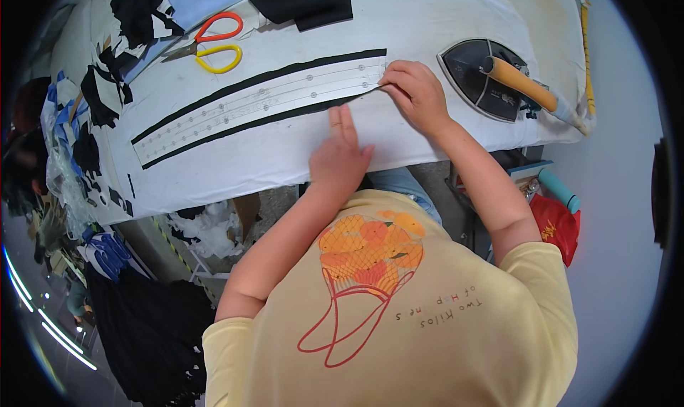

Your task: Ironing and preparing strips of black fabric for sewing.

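Black fabric strip (235, 111) under clear ruler (263, 97), long axis along tabletop (442, 15), near front edge. Right hand (417, 94) pinches strip's right end, fingers closed. Left hand (340, 154) flat, open, pressing beside. Iron (491, 79) right; scissors (214, 44) behind.

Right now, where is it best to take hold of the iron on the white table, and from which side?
Grip the iron by its wooden handle, coming from above on the right. The handle stands clear above the dark body and slants toward the table's right edge, where the hose leaves it. The right hand is nearest, though now it pinches the black strip.
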A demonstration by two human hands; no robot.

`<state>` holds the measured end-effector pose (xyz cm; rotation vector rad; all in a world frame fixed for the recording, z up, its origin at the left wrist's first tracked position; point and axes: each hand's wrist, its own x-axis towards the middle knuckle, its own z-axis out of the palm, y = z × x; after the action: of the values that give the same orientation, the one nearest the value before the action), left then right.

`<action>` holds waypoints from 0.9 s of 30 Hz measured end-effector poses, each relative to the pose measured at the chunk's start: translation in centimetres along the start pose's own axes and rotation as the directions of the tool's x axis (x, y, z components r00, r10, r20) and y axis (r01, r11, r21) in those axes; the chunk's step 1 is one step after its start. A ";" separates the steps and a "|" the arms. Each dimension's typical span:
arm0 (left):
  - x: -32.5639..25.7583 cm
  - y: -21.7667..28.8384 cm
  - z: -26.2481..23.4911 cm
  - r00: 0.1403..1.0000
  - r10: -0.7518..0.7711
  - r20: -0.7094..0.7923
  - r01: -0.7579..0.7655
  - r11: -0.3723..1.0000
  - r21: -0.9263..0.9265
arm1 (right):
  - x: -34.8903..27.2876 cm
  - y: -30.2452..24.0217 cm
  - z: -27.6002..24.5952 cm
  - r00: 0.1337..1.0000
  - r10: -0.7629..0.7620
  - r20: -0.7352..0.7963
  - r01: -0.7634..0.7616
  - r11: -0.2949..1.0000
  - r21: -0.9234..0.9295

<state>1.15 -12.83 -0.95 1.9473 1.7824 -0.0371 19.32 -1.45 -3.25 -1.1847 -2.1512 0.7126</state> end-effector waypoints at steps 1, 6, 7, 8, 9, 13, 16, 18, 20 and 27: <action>-0.3 -0.6 -0.4 0.998 -0.061 0.017 0.060 0.997 0.055 | 0.0 0.0 0.0 1.000 -0.002 0.000 0.002 1.000 0.005; -1.8 -3.9 -2.6 0.946 -0.292 0.143 0.291 0.956 0.027 | 0.0 0.0 0.1 1.000 0.011 0.009 -0.011 1.000 -0.012; -2.3 -4.8 -3.0 0.933 -0.337 0.123 0.338 0.941 0.017 | 0.0 -0.1 0.1 1.000 0.008 0.009 -0.008 1.000 -0.005; -2.8 -5.8 -3.3 0.925 -0.368 0.092 0.368 0.930 0.024 | 0.0 -0.2 0.0 1.000 0.013 0.014 -0.012 1.000 -0.008; -3.3 -6.9 -3.5 0.923 -0.381 0.047 0.380 0.924 0.038 | 0.1 -0.2 -0.1 1.000 0.017 0.019 -0.017 1.000 -0.011; -5.2 -11.7 -3.8 0.894 -0.432 -0.116 0.446 0.880 0.163 | 0.1 -0.5 -0.2 0.999 0.031 0.026 -0.031 0.999 -0.013; -5.9 -13.7 -4.4 0.872 -0.431 -0.230 0.463 0.880 0.105 | 0.1 -0.4 -0.1 1.000 0.007 -0.005 -0.007 1.000 -0.030; -5.9 -13.9 -4.6 0.860 -0.425 -0.282 0.459 0.886 0.067 | -0.2 -0.2 0.0 1.000 -0.012 -0.002 0.012 0.998 -0.057; -5.7 -13.8 -4.4 0.873 -0.243 -0.422 0.269 0.963 0.003 | -0.2 -0.8 -0.2 0.999 -0.049 0.025 0.051 0.994 -0.098; 1.6 -7.4 -3.6 0.875 0.188 -0.445 -0.283 0.946 -0.156 | -0.6 -1.0 0.7 0.978 -0.208 0.028 0.209 0.956 -0.208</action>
<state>-6.67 -9.89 -0.79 2.1052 1.6922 0.6910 18.55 -2.53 -3.21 -1.0366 -2.3584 0.4052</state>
